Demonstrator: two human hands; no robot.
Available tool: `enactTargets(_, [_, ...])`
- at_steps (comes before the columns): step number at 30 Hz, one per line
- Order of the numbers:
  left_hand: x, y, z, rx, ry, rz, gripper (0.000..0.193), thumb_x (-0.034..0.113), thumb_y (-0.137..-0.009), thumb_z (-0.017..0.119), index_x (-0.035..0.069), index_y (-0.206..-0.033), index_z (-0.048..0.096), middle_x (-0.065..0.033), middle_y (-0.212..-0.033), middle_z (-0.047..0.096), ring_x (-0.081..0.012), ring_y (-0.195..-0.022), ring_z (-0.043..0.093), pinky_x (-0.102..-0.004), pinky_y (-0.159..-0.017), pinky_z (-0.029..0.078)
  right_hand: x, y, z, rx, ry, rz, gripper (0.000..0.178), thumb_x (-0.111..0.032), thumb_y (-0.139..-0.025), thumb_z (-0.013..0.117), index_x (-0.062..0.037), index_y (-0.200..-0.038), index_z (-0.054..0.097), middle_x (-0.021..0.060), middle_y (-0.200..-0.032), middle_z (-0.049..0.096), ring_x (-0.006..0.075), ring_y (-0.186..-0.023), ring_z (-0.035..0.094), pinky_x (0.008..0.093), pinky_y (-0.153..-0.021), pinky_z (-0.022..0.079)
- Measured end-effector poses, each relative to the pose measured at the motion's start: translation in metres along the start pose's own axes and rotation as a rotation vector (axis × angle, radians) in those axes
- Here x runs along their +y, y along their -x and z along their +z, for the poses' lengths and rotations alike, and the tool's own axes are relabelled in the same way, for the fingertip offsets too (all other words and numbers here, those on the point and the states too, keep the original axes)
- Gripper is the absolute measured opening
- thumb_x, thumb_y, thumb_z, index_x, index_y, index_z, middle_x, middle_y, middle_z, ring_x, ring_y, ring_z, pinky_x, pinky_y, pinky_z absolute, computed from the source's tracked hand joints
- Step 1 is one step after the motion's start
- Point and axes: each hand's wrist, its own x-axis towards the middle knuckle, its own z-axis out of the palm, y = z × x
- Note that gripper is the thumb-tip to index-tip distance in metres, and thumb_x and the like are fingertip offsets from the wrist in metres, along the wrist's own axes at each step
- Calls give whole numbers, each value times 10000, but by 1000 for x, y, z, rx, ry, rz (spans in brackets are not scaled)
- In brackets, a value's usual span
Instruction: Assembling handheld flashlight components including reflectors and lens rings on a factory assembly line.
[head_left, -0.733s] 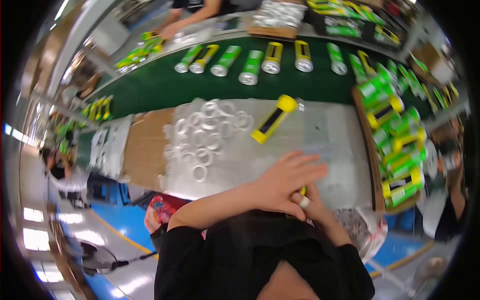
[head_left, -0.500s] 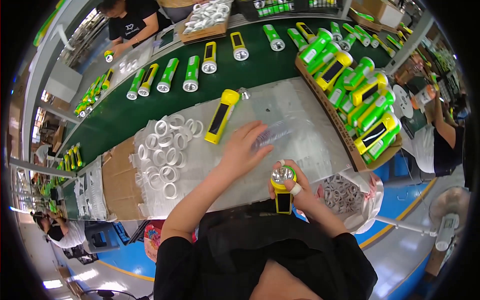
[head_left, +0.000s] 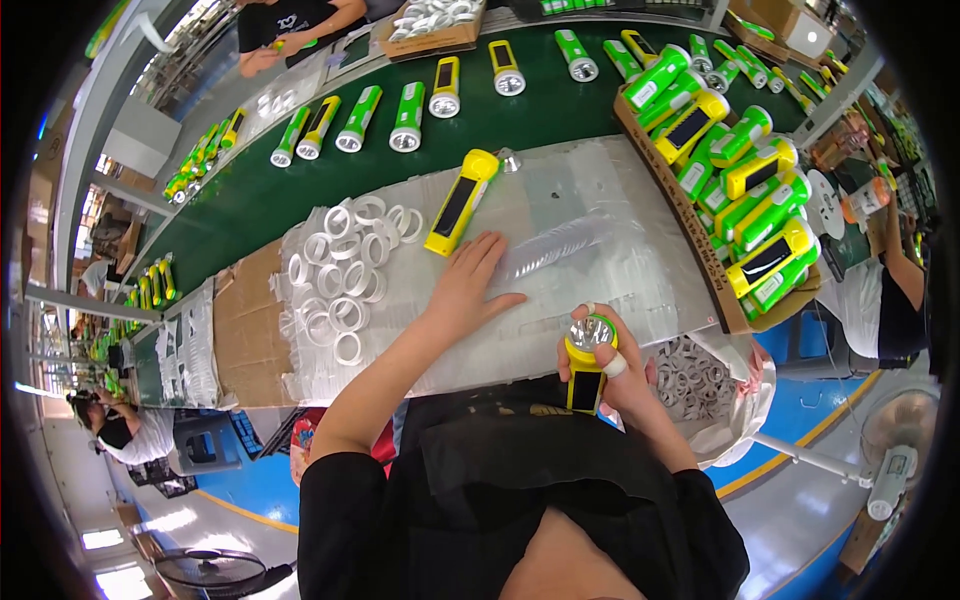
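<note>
My right hand (head_left: 622, 368) grips a yellow flashlight (head_left: 585, 392) close to my body, its shiny reflector end facing up; white wraps cover a finger and the thumb. On the plastic-covered cardboard, my left hand (head_left: 462, 292) lies with fingers stretched and thumb apart, holding nothing. Its fingertips are near the lower end of another yellow flashlight (head_left: 463, 203), which has a dark panel. To the right of that hand lies a stack of clear discs (head_left: 552, 248). White rings (head_left: 345, 262) are piled on the left. A small clear cup-like piece (head_left: 510, 160) sits by the lying flashlight's head.
A cardboard box (head_left: 690, 235) heaped with green and yellow flashlights stands at the right. More flashlights (head_left: 407, 118) line the green belt. A bag of rings (head_left: 690, 385) hangs below the table edge. Across the belt, a person (head_left: 300, 25) works beside a box of rings (head_left: 432, 38).
My left hand has come off the clear disc stack and moved left, toward the lying flashlight. My right hand keeps its flashlight. The whole view has shifted slightly.
</note>
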Motion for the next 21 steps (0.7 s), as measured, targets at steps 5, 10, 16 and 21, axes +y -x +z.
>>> enactTargets(5, [-4,14,-8,74,156,-82,622,214,-726,802,36,-1264,546,-149,-1224,575,-338,-1126,542,-408,-958,439,-1,-17,9,-17,-1,37,685,-565,-820,667,-76,-1239,433,127,-778,577,181,-669,572,282,-612,453])
enactTargets(10, [-9,16,-10,102,204,-88,523,180,-720,798,34,-1185,608,-139,-1145,608,-322,-1050,567,-401,-907,458,1,-27,21,-31,19,17,662,-543,-831,664,-71,-1236,436,127,-769,576,179,-666,566,284,-617,448])
enactTargets(16, [23,15,-54,204,528,-99,472,45,-790,684,42,-1255,599,-142,-1111,562,-275,-1025,539,-346,-871,441,5,-42,35,-108,30,32,542,-379,-889,651,-39,-1254,441,101,-846,598,168,-723,592,294,-659,486])
enactTargets(21, [36,28,-74,143,411,74,410,144,-884,562,47,-1280,597,-137,-1146,528,-284,-1021,493,-381,-928,393,15,-59,56,-214,27,8,483,-254,-922,651,-18,-1279,429,69,-979,589,147,-795,606,288,-669,524])
